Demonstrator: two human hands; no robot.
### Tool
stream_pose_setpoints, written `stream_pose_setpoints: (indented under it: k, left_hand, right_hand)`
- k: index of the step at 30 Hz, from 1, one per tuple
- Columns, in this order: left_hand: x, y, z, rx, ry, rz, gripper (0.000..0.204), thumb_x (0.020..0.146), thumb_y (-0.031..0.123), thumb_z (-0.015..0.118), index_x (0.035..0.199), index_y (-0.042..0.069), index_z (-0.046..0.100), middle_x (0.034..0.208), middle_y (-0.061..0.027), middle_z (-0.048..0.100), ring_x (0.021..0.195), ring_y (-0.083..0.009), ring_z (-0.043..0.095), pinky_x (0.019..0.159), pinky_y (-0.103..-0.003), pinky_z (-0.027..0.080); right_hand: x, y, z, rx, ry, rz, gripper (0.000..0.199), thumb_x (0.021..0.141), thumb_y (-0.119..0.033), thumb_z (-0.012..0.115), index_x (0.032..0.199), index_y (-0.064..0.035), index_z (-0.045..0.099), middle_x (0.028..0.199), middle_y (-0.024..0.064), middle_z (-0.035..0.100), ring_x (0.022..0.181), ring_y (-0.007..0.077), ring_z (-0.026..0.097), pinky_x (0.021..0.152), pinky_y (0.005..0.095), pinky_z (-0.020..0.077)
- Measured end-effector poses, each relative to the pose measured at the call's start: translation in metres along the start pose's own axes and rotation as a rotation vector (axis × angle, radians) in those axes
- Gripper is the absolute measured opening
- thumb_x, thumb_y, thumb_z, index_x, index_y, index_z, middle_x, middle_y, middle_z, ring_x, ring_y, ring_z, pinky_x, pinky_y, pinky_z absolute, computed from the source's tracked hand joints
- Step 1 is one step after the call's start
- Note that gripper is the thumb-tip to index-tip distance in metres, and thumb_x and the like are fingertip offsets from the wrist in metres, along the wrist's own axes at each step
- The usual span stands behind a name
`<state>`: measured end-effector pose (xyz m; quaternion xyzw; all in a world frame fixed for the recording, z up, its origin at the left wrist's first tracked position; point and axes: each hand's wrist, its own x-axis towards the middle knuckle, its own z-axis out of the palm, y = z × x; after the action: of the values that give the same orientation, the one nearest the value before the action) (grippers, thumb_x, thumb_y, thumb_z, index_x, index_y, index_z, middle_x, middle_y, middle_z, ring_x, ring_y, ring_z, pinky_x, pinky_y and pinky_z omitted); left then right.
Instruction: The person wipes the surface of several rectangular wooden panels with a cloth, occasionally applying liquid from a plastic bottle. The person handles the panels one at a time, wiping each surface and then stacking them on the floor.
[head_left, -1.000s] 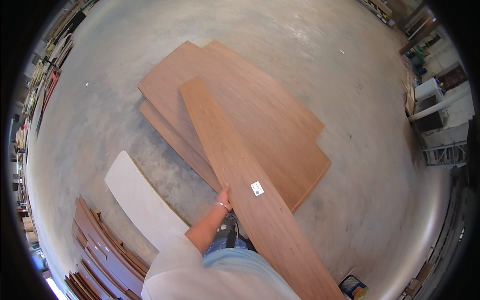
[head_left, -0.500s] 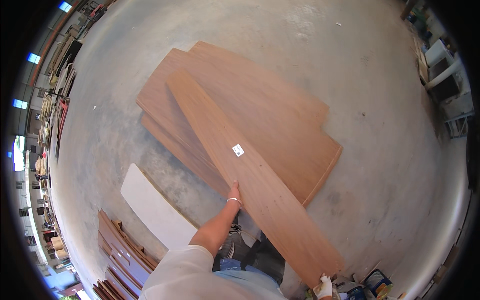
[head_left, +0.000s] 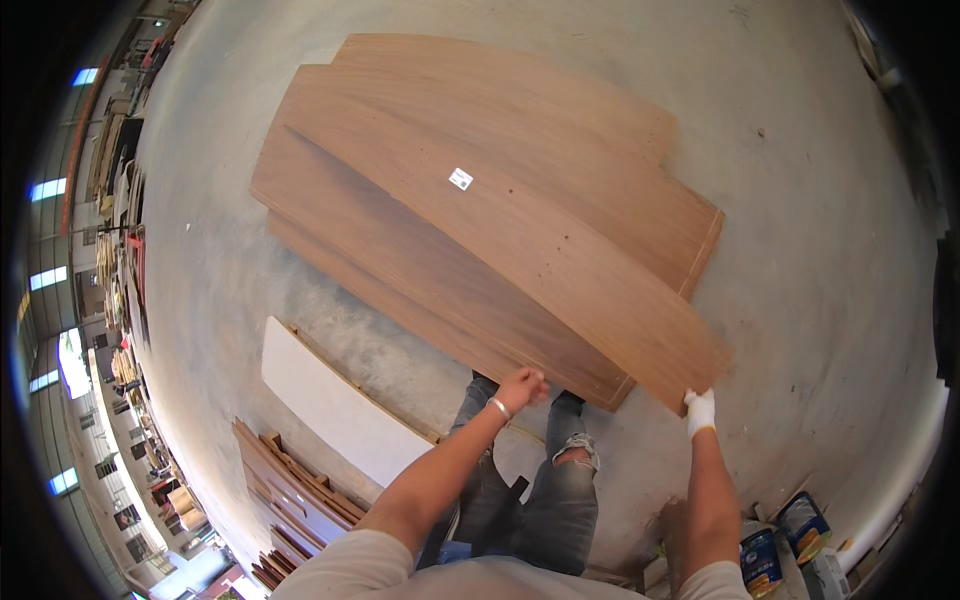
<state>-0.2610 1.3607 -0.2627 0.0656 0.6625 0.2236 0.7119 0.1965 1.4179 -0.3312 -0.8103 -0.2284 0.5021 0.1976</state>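
A long brown wood-grain board [head_left: 600, 270] slants over a stack of wider brown panels [head_left: 400, 240]. It carries a small white label [head_left: 461, 179] and a few dark holes. My right hand [head_left: 701, 410], in a white glove, grips the board's near right end. That end juts past the stack. My left hand [head_left: 522, 388], bare with a bracelet at the wrist, is apart from the long board. Its fingers are curled with nothing visible in them, over the near edge of the lower panels.
A pale curved-edge panel [head_left: 335, 405] lies on the floor to my left, with several dark brown boards [head_left: 285, 485] nearer me. Cans [head_left: 762, 560] stand at the lower right. Stacked materials [head_left: 125, 250] line the left wall. My legs are close to the stack's near edge.
My left hand has let go of the board's near side edge. My right hand has swung the near end outward and away from me, so the board now lies flatter across the stack.
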Motion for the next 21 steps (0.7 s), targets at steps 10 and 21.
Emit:
stream_pose_setpoints:
  k: [10,21]
  left_hand:
    - [-0.101,-0.122,-0.092,0.026,0.439,-0.176,0.024,0.103,0.015,0.057,0.122,0.002,0.060,0.100,-0.0126,0.074,0.073,-0.0200,0.073,0.059,-0.032,0.058]
    - [-0.095,-0.096,-0.068,0.159,0.309,-0.113,0.027,0.103,0.017,0.058,0.126,0.002,0.058,0.104,-0.0129,0.073,0.075,-0.0213,0.074,0.063,-0.033,0.059]
  right_hand:
    - [0.141,-0.074,0.063,0.162,0.108,0.055,0.061,0.085,-0.014,0.068,0.141,0.0061,0.055,0.131,0.0171,0.067,0.117,0.0283,0.063,0.102,0.0391,0.0482]
    - [0.102,-0.108,0.114,0.626,-0.568,-0.005,0.054,0.095,-0.022,0.065,0.145,-0.0042,0.054,0.129,0.0162,0.068,0.110,0.0310,0.068,0.093,0.0449,0.0563]
